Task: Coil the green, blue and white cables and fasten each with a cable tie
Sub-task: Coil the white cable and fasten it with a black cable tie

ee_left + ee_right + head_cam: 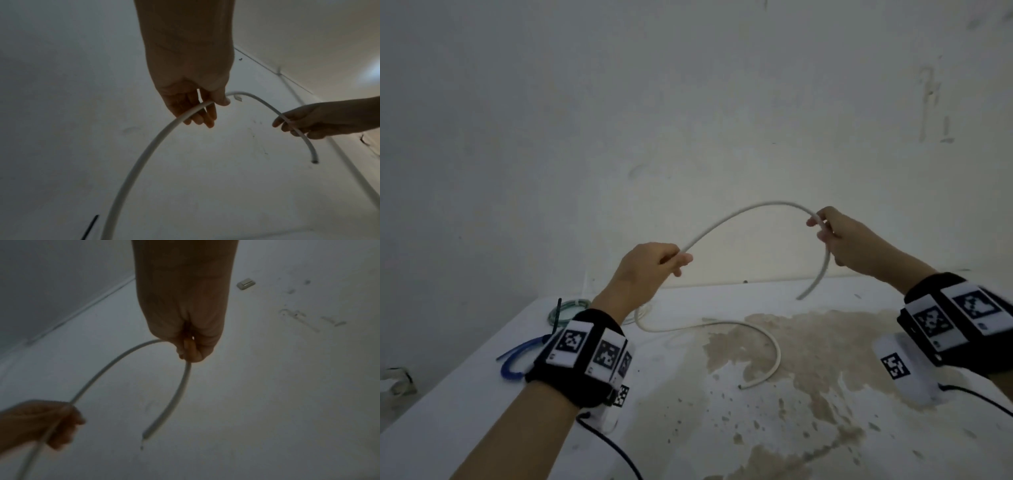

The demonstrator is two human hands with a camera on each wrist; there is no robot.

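Observation:
The white cable [736, 214] arches in the air between both hands. My left hand [654, 263] grips it at centre, fingers curled round it [197, 112]. My right hand [835, 236] pinches it near one end [189, 350]; the short free end hangs down below that hand [815, 284]. The rest of the white cable [767, 339] lies in a curve on the table. A coiled green cable [566, 308] lies at the far left of the table. A blue cable [517, 359] loops beside my left wrist, partly hidden by the wristband.
The white table [688, 428] has a large brown stain at centre right. A black cable tie [557, 315] sticks up near the green coil. A bare wall [688, 102] stands right behind the table. Thin dark wires trail from both wrist bands.

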